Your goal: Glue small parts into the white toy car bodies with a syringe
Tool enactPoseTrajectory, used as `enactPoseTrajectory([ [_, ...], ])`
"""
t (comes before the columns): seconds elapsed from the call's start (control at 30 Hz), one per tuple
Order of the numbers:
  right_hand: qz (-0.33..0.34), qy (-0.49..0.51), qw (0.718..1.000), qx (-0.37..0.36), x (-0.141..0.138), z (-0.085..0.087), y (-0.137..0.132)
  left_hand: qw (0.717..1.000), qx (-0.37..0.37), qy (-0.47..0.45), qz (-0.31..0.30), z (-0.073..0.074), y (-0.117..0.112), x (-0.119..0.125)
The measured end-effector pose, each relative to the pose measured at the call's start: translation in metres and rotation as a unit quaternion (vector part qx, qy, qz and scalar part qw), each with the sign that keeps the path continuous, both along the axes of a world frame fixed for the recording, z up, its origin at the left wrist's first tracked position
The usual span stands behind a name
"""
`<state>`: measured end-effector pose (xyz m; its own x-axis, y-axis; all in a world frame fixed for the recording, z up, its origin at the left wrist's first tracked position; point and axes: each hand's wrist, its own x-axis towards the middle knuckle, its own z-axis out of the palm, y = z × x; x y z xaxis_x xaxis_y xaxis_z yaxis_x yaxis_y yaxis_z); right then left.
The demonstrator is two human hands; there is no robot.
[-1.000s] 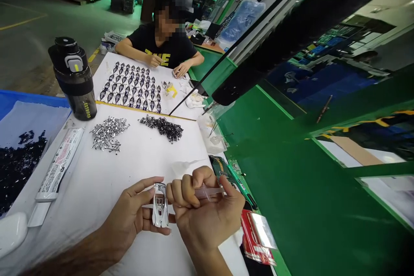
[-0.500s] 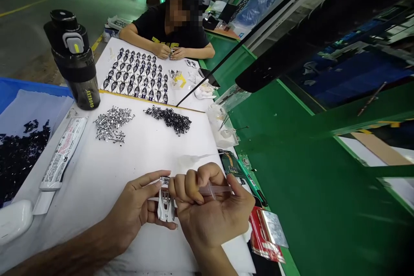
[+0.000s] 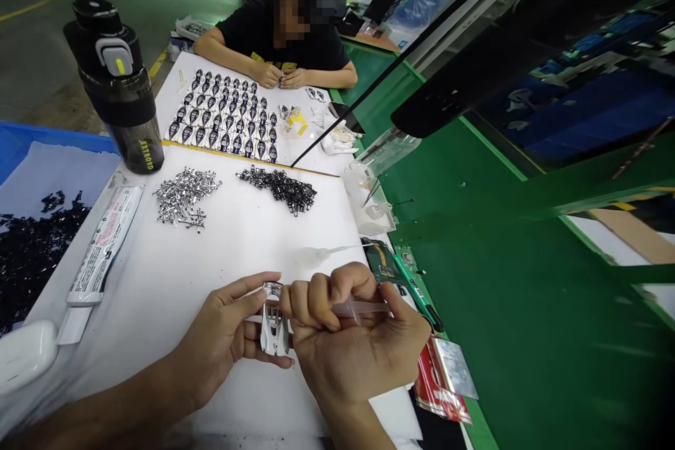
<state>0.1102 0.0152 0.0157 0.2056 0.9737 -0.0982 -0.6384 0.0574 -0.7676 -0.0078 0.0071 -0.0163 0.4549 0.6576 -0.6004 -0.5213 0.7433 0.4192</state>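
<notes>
My left hand (image 3: 221, 341) grips a white and chrome toy car body (image 3: 275, 320) by its sides, with the fingers along its near edge. My right hand (image 3: 348, 341) is curled around a clear plastic syringe (image 3: 361, 308). Its fingers cover the syringe's tip, and they sit against the front of the car body, so the contact point is hidden. Both hands hover over a white work sheet (image 3: 211, 274).
Ahead lie silver parts (image 3: 184, 197), black parts (image 3: 279, 190), and rows of dark pieces (image 3: 221, 119). A co-worker (image 3: 279, 35) sits beyond them. A black water bottle (image 3: 117, 88) and an adhesive tube (image 3: 103, 246) stand left, beside a blue bin (image 3: 36, 253). Green tabletop (image 3: 474, 281) extends right.
My view has drifted, shifting the table up and to the right. Both my hands keep the same hold. The co-worker's hands have drawn closer together.
</notes>
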Motion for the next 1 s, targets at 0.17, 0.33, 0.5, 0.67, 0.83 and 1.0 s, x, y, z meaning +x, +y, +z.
enactPoseTrajectory([
  [0.17,-0.006,-0.006,1.0,0.003,-0.0007,-0.0004,0.0007,1.0,0.0,0.011,0.0,0.0015,0.0,0.0],
  [0.33,-0.006,-0.008,1.0,-0.001,0.0005,-0.0002,0.0,1.0,-0.003,0.01,0.0,0.0016,-0.0002,-0.0006],
  [0.5,0.001,-0.011,1.0,-0.001,0.0013,0.0,-0.0009,1.0,-0.004,0.01,0.006,0.0024,-0.001,-0.0002],
  [0.67,-0.001,-0.013,1.0,0.007,-0.0006,0.0,-0.0008,1.0,0.005,0.003,0.006,0.0015,-0.0013,-0.0009],
  [0.83,-0.014,-0.013,1.0,0.018,-0.0014,-0.0009,-0.0008,1.0,-0.005,0.009,0.011,0.0007,-0.0004,-0.0001],
  [1.0,-0.023,-0.015,0.999,0.017,-0.001,-0.0009,-0.0012,1.0,-0.004,0.007,0.014,0.0,-0.0014,0.0001],
])
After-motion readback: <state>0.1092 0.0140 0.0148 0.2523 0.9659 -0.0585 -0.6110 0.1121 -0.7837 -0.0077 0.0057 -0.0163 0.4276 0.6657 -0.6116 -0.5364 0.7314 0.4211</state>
